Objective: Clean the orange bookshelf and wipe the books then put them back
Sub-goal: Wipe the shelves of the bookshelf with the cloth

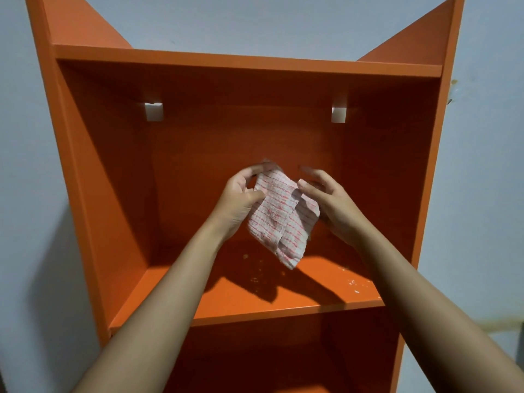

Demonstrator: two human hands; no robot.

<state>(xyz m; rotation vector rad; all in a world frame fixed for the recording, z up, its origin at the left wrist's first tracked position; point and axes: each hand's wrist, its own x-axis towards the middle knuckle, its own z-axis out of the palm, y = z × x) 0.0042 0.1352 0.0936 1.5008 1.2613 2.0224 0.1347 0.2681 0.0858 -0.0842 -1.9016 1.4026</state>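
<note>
Left hand (241, 200) pinches crumpled striped cloth (281, 221) — right hand (332, 207) spread, touching — glossy orange bookshelf (113, 171).

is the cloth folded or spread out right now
Loosely folded, not spread: the cloth hangs doubled over in layers, a crease down its middle, gripped at its top by the left hand.

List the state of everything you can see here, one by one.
Cloth: crumpled, held above the shelf.
Left hand: grips the cloth's top.
Right hand: at the cloth's right edge, grip unclear.
Bookshelf: upright, this compartment without books.
Shelf: speckled with pale spots, wet-looking at right.
</note>
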